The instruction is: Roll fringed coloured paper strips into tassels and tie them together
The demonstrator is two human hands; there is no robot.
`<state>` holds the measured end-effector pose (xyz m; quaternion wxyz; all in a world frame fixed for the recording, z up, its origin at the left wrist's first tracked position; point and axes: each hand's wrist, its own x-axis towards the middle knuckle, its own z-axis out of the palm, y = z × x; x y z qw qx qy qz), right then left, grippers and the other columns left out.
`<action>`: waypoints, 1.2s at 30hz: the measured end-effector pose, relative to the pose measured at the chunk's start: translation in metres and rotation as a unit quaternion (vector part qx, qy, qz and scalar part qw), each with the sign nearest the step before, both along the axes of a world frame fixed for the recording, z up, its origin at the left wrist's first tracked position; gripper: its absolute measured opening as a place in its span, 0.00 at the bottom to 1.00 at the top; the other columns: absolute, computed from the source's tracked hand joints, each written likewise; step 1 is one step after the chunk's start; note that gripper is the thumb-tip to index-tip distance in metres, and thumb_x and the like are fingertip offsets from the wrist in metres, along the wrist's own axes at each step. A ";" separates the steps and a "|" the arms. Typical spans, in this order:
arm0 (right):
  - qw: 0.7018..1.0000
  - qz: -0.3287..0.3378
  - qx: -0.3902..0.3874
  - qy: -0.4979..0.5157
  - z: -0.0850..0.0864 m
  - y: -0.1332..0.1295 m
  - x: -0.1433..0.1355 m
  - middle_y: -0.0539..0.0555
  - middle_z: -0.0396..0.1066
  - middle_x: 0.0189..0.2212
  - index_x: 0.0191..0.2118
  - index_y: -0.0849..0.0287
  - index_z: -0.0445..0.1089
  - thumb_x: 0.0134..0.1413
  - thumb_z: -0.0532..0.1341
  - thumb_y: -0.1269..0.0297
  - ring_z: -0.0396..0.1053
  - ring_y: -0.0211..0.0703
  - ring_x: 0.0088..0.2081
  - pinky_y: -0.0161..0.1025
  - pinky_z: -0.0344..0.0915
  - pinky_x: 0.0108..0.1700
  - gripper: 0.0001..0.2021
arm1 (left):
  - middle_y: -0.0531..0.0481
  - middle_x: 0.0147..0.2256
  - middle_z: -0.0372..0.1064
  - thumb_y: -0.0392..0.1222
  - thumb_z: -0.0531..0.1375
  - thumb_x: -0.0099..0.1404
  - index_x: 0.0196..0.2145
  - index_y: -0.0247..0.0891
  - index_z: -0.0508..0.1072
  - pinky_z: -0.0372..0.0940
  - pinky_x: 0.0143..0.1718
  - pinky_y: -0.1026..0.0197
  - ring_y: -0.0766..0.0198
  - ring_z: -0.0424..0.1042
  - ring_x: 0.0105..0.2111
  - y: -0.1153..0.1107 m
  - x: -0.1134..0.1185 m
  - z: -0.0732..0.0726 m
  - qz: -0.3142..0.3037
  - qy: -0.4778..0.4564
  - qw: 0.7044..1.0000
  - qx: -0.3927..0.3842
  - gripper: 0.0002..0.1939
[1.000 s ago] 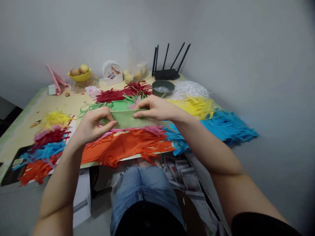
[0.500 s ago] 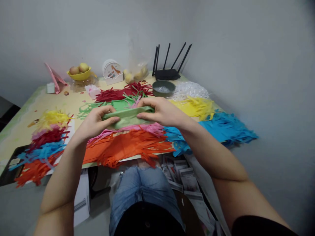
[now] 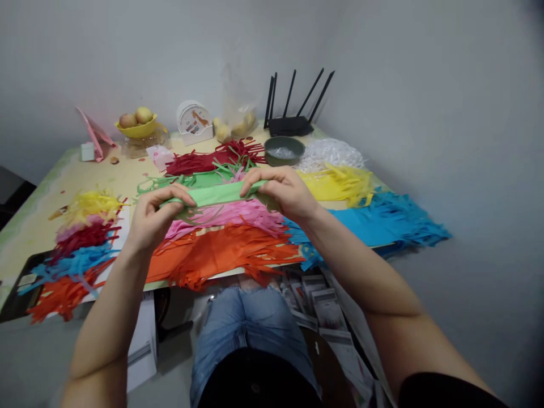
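Left hand (image 3: 157, 214) and right hand (image 3: 283, 192), apart, pinch a green strip (image 3: 217, 195) near both ends — above pink fringe (image 3: 240, 215), orange fringe (image 3: 221, 249) lining the near edge of the table (image 3: 128, 178).

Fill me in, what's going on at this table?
A person holds a light green piece level between the left hand and the right hand, above the table. Nearest below it lie a pink fringed piece and an orange fringed piece. A blue fringed piece and a yellow fringed piece lie to the right, a dark red one farther back.
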<state>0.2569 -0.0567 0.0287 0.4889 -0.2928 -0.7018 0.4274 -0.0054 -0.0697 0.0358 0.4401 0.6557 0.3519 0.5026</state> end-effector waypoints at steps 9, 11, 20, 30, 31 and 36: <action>0.976 -0.117 0.118 -0.140 0.002 -0.007 -0.004 0.57 0.77 0.43 0.44 0.61 0.73 0.54 0.65 0.61 0.73 0.45 0.44 0.40 0.66 0.47 0.13 | 0.50 0.35 0.73 0.45 0.67 0.60 0.40 0.39 0.73 0.64 0.37 0.63 0.63 0.71 0.33 -0.009 0.011 0.000 0.142 0.239 0.951 0.134 0.13; 0.970 -0.132 0.121 -0.162 0.001 -0.008 -0.005 0.57 0.77 0.44 0.44 0.61 0.74 0.56 0.63 0.63 0.73 0.47 0.45 0.41 0.66 0.48 0.11 | 0.49 0.37 0.75 0.45 0.65 0.62 0.42 0.39 0.74 0.65 0.39 0.62 0.61 0.73 0.36 -0.009 0.012 0.000 0.145 0.271 0.942 0.131 0.12; 0.998 -0.044 -0.025 -0.027 0.000 -0.008 -0.006 0.50 0.74 0.28 0.34 0.60 0.68 0.53 0.67 0.60 0.73 0.37 0.29 0.35 0.69 0.34 0.10 | 0.52 0.26 0.73 0.48 0.66 0.63 0.33 0.39 0.66 0.73 0.34 0.60 0.62 0.78 0.28 -0.012 0.008 -0.004 0.053 0.101 0.993 -0.005 0.14; 0.993 -0.015 -0.098 0.064 0.000 -0.007 -0.010 0.53 0.78 0.27 0.32 0.62 0.79 0.47 0.66 0.67 0.74 0.37 0.27 0.35 0.73 0.31 0.06 | 0.50 0.25 0.75 0.43 0.70 0.55 0.30 0.37 0.78 0.76 0.34 0.58 0.62 0.77 0.27 -0.012 0.015 -0.008 0.022 -0.088 0.990 -0.104 0.08; 0.993 -0.012 -0.099 0.063 0.000 -0.007 -0.010 0.54 0.78 0.27 0.32 0.62 0.79 0.46 0.66 0.68 0.74 0.37 0.27 0.34 0.73 0.30 0.06 | 0.49 0.25 0.74 0.42 0.69 0.55 0.28 0.37 0.77 0.75 0.34 0.58 0.62 0.76 0.27 -0.012 0.015 -0.009 0.023 -0.089 0.991 -0.100 0.07; 0.999 -0.002 -0.040 0.016 0.002 -0.009 -0.006 0.56 0.79 0.29 0.32 0.62 0.80 0.50 0.66 0.59 0.74 0.39 0.28 0.35 0.72 0.31 0.11 | 0.51 0.26 0.73 0.36 0.63 0.57 0.26 0.38 0.77 0.73 0.37 0.59 0.64 0.74 0.28 -0.013 0.011 -0.015 0.037 -0.044 0.998 -0.019 0.03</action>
